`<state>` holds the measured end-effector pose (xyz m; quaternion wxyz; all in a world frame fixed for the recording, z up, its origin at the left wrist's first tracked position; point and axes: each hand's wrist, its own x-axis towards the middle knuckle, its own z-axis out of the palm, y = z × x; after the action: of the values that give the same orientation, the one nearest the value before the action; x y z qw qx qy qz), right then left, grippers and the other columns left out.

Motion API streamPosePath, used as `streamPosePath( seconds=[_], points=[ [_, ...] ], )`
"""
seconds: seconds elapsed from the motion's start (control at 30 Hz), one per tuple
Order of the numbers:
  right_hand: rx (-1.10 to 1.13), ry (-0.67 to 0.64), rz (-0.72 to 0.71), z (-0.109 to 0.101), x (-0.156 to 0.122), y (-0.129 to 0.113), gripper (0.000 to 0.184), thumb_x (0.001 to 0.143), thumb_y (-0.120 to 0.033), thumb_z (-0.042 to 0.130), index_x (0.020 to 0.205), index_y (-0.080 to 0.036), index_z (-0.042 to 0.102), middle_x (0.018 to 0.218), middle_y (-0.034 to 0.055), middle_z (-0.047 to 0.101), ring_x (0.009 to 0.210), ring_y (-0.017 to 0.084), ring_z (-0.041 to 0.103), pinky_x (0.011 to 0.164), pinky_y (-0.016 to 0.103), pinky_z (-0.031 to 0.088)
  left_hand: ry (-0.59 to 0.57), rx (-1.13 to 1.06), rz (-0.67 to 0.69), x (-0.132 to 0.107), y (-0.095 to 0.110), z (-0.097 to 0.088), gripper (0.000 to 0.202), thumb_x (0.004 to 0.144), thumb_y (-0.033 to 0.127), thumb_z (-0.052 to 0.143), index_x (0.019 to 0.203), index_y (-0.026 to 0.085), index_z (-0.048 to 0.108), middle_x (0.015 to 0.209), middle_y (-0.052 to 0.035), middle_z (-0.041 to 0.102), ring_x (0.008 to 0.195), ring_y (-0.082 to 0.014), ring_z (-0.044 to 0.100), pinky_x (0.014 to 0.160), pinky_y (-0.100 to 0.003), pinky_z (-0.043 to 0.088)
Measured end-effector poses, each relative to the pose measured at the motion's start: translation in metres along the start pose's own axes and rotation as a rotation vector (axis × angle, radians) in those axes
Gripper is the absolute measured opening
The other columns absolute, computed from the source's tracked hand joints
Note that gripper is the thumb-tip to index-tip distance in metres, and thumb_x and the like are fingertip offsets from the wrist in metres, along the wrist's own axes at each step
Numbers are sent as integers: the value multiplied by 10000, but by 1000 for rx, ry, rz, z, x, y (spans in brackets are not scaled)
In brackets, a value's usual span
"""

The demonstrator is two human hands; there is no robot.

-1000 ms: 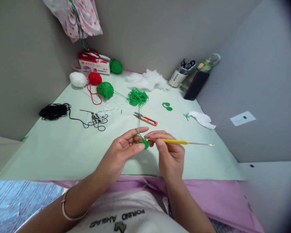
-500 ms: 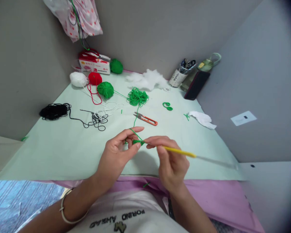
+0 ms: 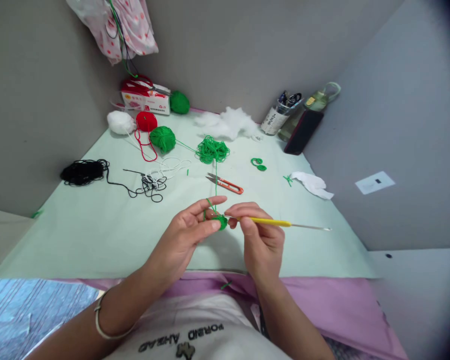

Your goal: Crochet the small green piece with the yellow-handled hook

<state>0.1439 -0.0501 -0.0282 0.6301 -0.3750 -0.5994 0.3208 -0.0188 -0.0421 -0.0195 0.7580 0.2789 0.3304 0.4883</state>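
Between thumb and fingers, my left hand [image 3: 185, 232] pinches a small green crochet piece [image 3: 221, 222]. Green working yarn [image 3: 216, 180] loops over its raised index finger and runs back to a loose green tangle [image 3: 212, 149]. My right hand [image 3: 261, 240] grips a yellow-handled crochet hook [image 3: 270, 221] like a pen. The hook's left tip meets the green piece, while its thin metal other end points right. Just beyond my hands lie orange thread snips [image 3: 228, 185], apart from both.
Black yarn [image 3: 83, 172], white yarn [image 3: 120, 122], red yarn [image 3: 146, 121] and a green ball [image 3: 163, 139] sit at left. White stuffing [image 3: 228, 124] lies at the back. A pen cup [image 3: 275, 119], phone [image 3: 303, 132] and bottle [image 3: 318, 100] stand back right. A curled green piece [image 3: 259, 164] lies nearer.
The hook has swung from a slanted to a more level position, its far end rising and moving left. The green piece now shows more fully, and the yarn strand hangs straighter.
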Motion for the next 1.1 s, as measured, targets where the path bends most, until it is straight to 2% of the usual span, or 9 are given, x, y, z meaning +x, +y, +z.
streamPosePath(
  seconds=[0.1,0.2,0.33,0.4,0.5,0.67,0.8,0.97,1.1],
  points=[
    [-77,-15,-46,3,-1,1,186,1041,-206,628,1035,-269,803,948,50,806,897,206,747,731,346,620,-11,64,32,-2,-3,4,368,794,262,918,1156,251,852,902,-13,737,910,-166,627,899,-285,472],
    [-250,-32,-143,2,-6,2,251,1020,-139,638,1120,-300,802,1001,53,794,901,201,746,743,353,628,51,60,72,0,-5,4,391,796,252,926,1178,266,845,869,10,715,870,-142,615,895,-272,470],
    [-444,-73,-299,-4,-7,0,313,992,-111,659,1184,-314,799,1090,81,800,939,225,751,751,382,636,6,-79,-90,4,-4,-1,407,812,273,911,1210,224,839,833,1,692,771,-121,576,868,-282,478],
    [-331,9,-205,-6,-4,0,243,1019,-148,632,1116,-290,805,989,72,800,863,216,736,715,375,621,-12,-117,-129,5,-1,-3,344,816,274,899,1148,195,859,847,-11,689,758,-119,567,873,-289,481],
    [-61,101,25,-7,2,-1,192,1050,-254,620,978,-259,798,865,46,764,717,176,670,643,335,577,16,-58,-61,4,3,-4,300,825,256,883,1124,223,870,880,-9,686,806,-125,570,860,-265,459],
    [37,6,137,-2,4,3,152,1018,-323,689,975,-253,818,942,53,804,811,185,704,724,337,596,10,113,36,-1,3,0,324,837,254,881,1153,326,867,892,6,688,940,-157,606,955,-283,437],
    [129,1,213,-4,5,7,183,1030,-358,674,969,-243,803,920,40,795,762,158,700,714,307,594,20,149,49,-1,4,-1,309,833,272,879,1136,326,870,917,4,680,927,-159,599,934,-289,448],
    [146,-33,226,-7,8,2,238,1055,-384,625,933,-225,753,896,43,778,752,164,705,704,312,609,58,194,60,-2,6,-2,326,828,253,859,1150,297,862,914,-7,668,912,-173,577,875,-294,456],
    [-44,-72,47,-6,3,-6,204,1084,-232,552,1028,-245,748,956,44,782,824,171,732,756,329,614,132,344,168,-5,4,0,339,849,221,832,1180,295,846,892,4,650,886,-174,558,888,-303,443]
  ],
)
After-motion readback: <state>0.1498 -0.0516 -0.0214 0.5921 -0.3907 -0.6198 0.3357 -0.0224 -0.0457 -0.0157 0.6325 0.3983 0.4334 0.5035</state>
